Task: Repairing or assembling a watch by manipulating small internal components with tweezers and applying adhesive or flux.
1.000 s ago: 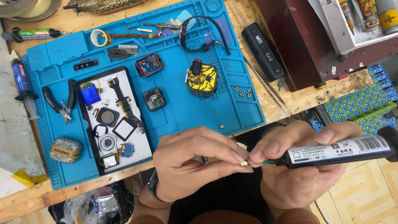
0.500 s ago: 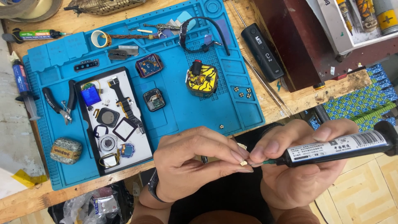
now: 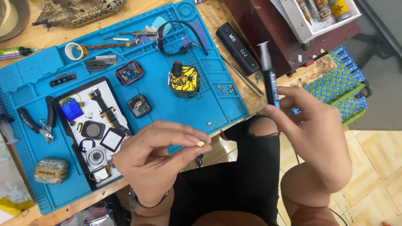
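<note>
Two hands work over the lap, just off the bench edge. The left hand (image 3: 157, 161) pinches one tiny pale part (image 3: 201, 143) between thumb and fingertips; the part is too small to make out. The right hand (image 3: 312, 136) grips one dark syringe (image 3: 269, 79), held nearly upright with its plunger end up; its lower end is hidden in the fingers. On the blue mat (image 3: 217, 100) lie one tray (image 3: 67, 125) of watch parts, one pair of pliers (image 3: 39, 123), one yellow module (image 3: 183, 80), one black strap (image 3: 178, 35), one tape roll (image 3: 74, 50) and four small screws (image 3: 225, 88). A black box (image 3: 239, 48) lies beside the mat. The basket (image 3: 79, 10) is cut off at the top.
</note>
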